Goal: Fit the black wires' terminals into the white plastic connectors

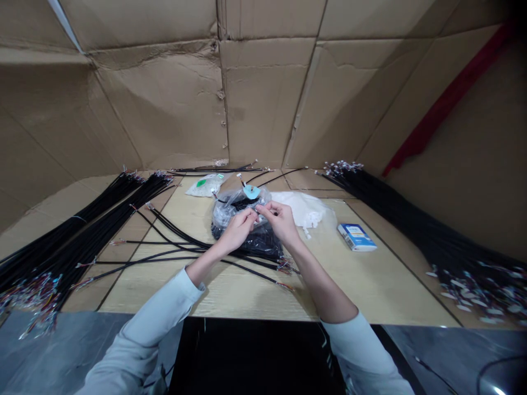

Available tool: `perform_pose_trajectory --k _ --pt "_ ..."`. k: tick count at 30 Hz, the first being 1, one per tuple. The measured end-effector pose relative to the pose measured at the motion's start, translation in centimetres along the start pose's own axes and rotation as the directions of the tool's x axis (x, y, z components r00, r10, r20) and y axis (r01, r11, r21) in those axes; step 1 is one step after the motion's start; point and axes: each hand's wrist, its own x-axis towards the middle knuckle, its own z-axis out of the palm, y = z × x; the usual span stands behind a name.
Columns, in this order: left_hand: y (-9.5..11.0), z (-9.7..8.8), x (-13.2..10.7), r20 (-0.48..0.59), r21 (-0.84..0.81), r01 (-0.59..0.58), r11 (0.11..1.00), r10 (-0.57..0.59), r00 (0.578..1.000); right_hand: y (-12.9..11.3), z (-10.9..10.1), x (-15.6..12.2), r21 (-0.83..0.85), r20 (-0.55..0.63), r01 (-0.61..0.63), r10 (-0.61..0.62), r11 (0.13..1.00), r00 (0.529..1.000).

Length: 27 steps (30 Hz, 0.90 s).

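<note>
Above a clear plastic bag (224, 216) of black parts, my two hands nearly meet at the fingertips. My left hand (240, 227) is closed in a pinch, and so is my right hand (282, 219). Whatever small thing lies between the fingers is too small to make out. A round light-blue piece (251, 191) sits at the top of the bag, just beyond the fingertips. Several loose black cables (177, 233) with bare coloured wire ends lie left of and below the bag. Behind my right hand rests a bag of white connectors (310, 211).
Bundles of black cable lie at the left (102, 214) and right (395, 214) of the table. A blue-and-white box (356, 237) is right of the connectors. Another small bag (205, 185) with a green sticker lies farther back. A cardboard wall (263, 99) rises behind.
</note>
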Motion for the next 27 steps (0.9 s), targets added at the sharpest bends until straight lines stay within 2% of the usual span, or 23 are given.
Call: perform_pose_trajectory --k 3,8,14,18,23,27 --pt "0.3 -0.1 -0.1 0.046 -0.16 0.08 0.984 -0.074 0.996 0.1 0.2 -0.1 0.028 0.009 -0.005 0.005 1.0 1.0" --pt "0.5 -0.1 -0.1 0.013 -0.34 0.155 0.928 -0.16 0.987 0.5 0.8 -0.4 0.11 0.029 -0.061 0.058 0.992 0.998" --pt "0.5 -0.1 0.0 -0.022 -0.432 0.139 0.891 -0.164 0.986 0.6 1.5 -0.8 0.201 0.118 -0.154 0.132 0.967 0.984" --pt "0.2 -0.4 0.2 0.0 -0.407 0.084 0.909 -0.093 0.996 0.5 1.3 -0.8 0.149 0.038 -0.085 0.08 0.985 0.996" --pt "-0.2 -0.9 0.6 0.013 -0.192 -0.032 0.981 0.035 0.999 0.6 0.5 -0.3 0.138 -0.107 -0.061 0.076 0.989 0.991" --pt "-0.3 -0.9 0.7 0.047 -0.11 -0.059 0.992 0.065 0.997 0.5 0.0 0.0 0.16 -0.136 -0.062 0.084 0.985 0.987"
